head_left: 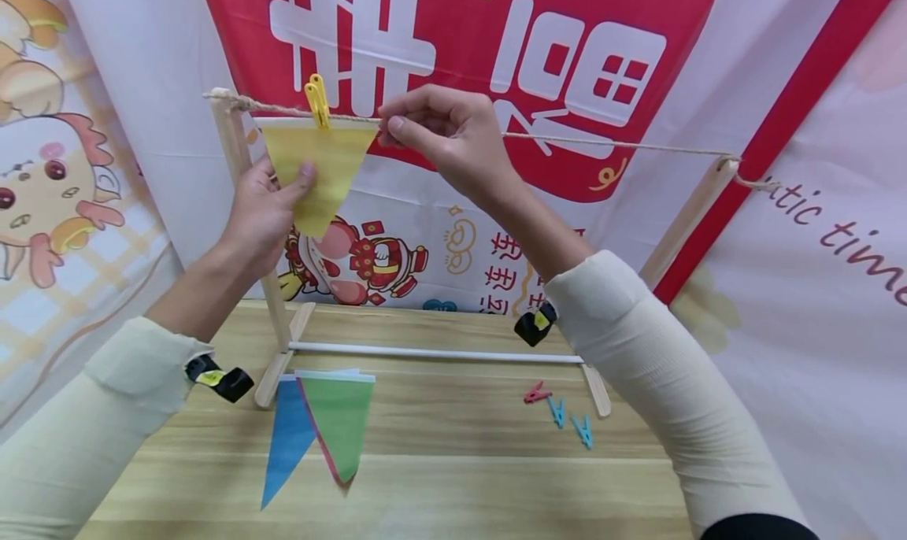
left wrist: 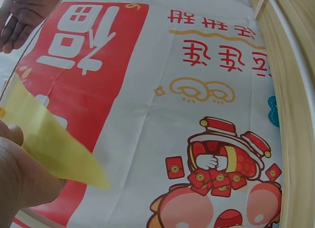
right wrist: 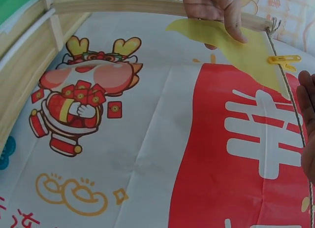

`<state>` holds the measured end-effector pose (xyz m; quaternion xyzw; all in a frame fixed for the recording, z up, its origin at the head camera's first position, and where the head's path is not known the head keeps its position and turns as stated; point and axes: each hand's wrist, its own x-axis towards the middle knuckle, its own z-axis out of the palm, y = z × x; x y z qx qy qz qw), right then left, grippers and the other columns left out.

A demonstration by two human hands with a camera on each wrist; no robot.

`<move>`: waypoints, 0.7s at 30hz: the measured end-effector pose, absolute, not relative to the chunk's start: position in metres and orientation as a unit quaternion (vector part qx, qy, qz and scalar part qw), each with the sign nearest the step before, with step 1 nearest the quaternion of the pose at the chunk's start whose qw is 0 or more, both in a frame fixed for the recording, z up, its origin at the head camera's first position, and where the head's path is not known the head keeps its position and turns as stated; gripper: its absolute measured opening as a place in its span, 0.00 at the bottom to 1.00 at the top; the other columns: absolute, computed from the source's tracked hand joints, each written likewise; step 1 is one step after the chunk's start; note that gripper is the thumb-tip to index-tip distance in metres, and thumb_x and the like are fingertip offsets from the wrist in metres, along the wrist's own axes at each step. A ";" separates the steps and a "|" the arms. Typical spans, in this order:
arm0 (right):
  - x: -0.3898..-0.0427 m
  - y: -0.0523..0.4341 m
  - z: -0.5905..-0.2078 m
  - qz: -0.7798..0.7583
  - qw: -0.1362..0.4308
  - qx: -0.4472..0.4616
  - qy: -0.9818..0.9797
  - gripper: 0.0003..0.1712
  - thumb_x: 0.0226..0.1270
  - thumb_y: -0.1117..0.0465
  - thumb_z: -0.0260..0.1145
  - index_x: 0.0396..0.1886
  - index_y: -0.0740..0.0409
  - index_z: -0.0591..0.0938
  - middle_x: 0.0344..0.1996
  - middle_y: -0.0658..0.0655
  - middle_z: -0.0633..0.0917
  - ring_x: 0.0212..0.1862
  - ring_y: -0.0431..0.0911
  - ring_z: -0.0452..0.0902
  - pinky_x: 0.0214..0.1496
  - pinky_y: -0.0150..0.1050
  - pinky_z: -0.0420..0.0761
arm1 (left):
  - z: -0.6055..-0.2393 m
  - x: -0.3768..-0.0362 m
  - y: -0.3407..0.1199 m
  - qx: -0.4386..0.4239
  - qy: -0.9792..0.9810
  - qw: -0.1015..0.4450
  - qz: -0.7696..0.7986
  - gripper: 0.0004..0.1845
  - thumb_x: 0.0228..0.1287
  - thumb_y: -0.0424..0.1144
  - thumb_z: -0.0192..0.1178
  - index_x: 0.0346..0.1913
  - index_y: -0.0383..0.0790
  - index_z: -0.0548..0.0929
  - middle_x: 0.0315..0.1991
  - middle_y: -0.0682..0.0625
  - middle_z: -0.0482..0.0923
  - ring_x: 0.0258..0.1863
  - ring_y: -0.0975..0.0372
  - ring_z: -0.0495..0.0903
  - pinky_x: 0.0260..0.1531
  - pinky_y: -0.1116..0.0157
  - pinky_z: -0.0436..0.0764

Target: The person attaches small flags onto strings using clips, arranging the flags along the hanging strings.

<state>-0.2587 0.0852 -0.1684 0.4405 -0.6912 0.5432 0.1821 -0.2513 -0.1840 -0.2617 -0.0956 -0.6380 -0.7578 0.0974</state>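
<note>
A red and white banner [head_left: 453, 68] hangs behind a wooden frame [head_left: 234, 209] standing on the table [head_left: 460, 461]. A string [head_left: 623, 145] runs level across the frame's top, left to right. A yellow flag [head_left: 315, 170] hangs from it, point down, under a yellow peg [head_left: 317, 99]. The left hand [head_left: 265, 209] holds the flag's lower part, thumb pressed on its face. The right hand [head_left: 446, 135] pinches the string at the flag's right corner, just beside it. A green flag [head_left: 340, 422], blue flag [head_left: 286, 438] and loose pegs [head_left: 560, 414] lie below.

Light wooden table [head_left: 453, 477] with rack base [head_left: 432, 353], blue and green pennants [head_left: 322, 426], three small clothespins [head_left: 560, 412].
</note>
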 end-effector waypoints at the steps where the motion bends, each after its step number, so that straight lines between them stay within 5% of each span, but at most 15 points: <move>1: -0.258 0.086 -0.171 0.543 0.182 0.437 -0.693 0.13 0.80 0.66 0.72 0.55 0.71 0.91 0.52 0.67 0.95 0.53 0.55 0.96 0.64 0.44 0.94 | -0.263 -0.251 -0.185 -0.094 -0.641 0.096 -0.756 0.28 0.78 0.52 0.68 0.75 0.52 0.79 0.63 0.58 0.87 0.64 0.62 0.86 0.55 0.74 0.90; 21: -0.260 0.123 -0.218 0.538 0.176 0.397 -0.722 0.14 0.81 0.62 0.72 0.56 0.68 0.92 0.50 0.66 0.95 0.51 0.54 0.96 0.62 0.43 0.95 | -0.283 -0.250 -0.186 -0.084 -0.678 0.075 -0.726 0.23 0.77 0.53 0.70 0.68 0.53 0.80 0.55 0.60 0.88 0.50 0.66 0.90 0.48 0.71 0.92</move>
